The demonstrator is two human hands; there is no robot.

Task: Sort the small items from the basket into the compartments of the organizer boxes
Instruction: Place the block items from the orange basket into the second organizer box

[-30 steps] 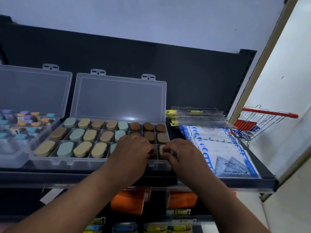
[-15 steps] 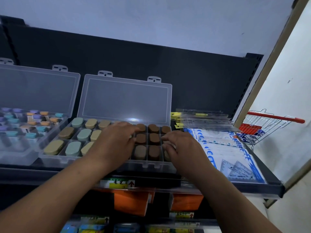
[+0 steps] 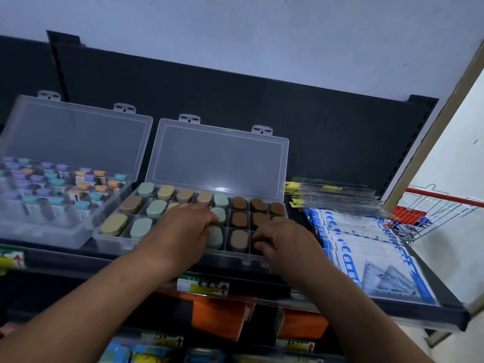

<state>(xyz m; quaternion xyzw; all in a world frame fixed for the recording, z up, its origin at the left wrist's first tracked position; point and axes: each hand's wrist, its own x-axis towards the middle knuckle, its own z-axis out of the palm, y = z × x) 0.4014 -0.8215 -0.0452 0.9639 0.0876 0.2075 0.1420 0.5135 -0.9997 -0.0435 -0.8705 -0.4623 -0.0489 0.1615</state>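
Far left on the shelf (image 3: 442,314): a clear box (image 3: 47,237), lid up, packed with small capped pieces (image 3: 56,203) in purple, teal and orange. Just beside it, a second clear box (image 3: 117,244), lid (image 3: 217,161) likewise propped open, with oval pieces (image 3: 114,224) one to a compartment: tan and green toward the left, brown toward the right. Judged light, stiff and smooth-sided, so apt to slip from a lazy pinch. Best taken by the two long sides, thumb against forefinger, and lowered flat into the compartment. No sign of fragility.

Over the middle columns, the left hand (image 3: 183,229), knuckles up, bent down into the compartments with the digits close together. Tips hidden, so cannot tell whether pinching a piece or only pressing. Green oval (image 3: 218,214) just beside those tips, touching or nearly so. Further right, a brown oval (image 3: 239,239) in the near row, between the two hands.

Then the right hand (image 3: 288,239), fingers (image 3: 262,244) curled into the near-right corner compartments and covering the contents; hold likewise impossible to tell. Right of the box, flat packets of rulers (image 3: 366,258). Past the shelf end, a wire basket (image 3: 429,216) with a red handle, well apart from both hands.
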